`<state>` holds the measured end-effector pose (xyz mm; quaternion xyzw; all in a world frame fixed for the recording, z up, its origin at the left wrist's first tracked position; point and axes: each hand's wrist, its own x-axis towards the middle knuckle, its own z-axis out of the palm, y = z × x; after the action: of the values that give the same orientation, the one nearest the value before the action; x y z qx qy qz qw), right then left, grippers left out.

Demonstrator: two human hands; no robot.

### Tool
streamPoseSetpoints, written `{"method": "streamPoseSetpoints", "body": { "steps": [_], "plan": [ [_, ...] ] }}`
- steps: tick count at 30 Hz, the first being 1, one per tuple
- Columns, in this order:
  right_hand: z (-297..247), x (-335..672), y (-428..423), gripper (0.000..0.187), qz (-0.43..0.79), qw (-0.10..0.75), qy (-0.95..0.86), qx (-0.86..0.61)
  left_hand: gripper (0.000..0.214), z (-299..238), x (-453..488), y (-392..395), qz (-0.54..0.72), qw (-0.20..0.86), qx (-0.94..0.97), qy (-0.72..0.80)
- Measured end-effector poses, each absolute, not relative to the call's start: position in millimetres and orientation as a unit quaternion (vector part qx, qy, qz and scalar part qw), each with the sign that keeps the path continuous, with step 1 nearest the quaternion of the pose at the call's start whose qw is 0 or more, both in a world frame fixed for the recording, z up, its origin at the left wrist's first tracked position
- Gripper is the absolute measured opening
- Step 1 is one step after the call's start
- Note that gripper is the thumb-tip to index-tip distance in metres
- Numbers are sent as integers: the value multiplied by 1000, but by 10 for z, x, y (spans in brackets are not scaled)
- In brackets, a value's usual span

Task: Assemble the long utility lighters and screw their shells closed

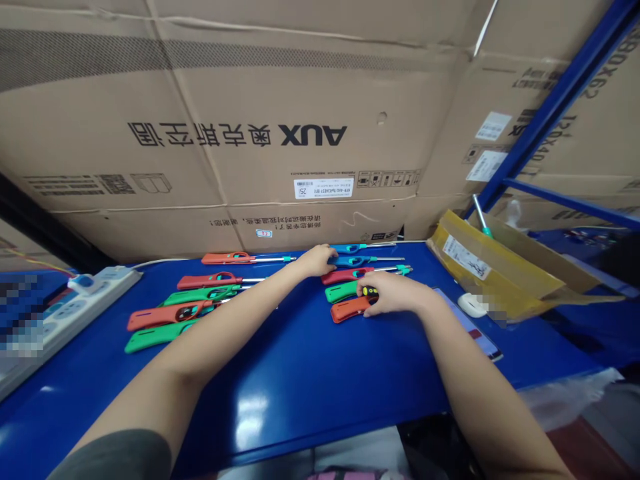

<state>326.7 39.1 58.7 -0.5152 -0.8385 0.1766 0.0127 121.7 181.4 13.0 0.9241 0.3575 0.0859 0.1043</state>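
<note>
Right of the red and green lighters (203,281) on the table (310,387), the outstretched left hand (321,260) curls by the blue lighters (349,261), hold unclear, while against the orange lighter (347,309) the right hand (395,292) half-closes around a black-and-yellow object (371,291), grip partly hidden.

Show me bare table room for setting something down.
Free: glossy blue tabletop between bare forearms, nearer than orange-handled lighter; also between left forearm and white power strip. Crowded: around left hand, right hand and red- and green-handled lighters.
</note>
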Motion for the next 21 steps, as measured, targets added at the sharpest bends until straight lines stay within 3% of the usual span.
{"method": "streamPoseSetpoints", "body": {
  "steps": [8, 21],
  "plan": [
    [523, 3301, 452, 24, 165, 22, -836, -523, 35, 298, 709, 1715, 84, 102, 917, 377],
    [356, 3300, 559, 33, 139, 55, -818, -555, 38, 483, -279, 584, 188, 170, 868, 427]
  ]
}}
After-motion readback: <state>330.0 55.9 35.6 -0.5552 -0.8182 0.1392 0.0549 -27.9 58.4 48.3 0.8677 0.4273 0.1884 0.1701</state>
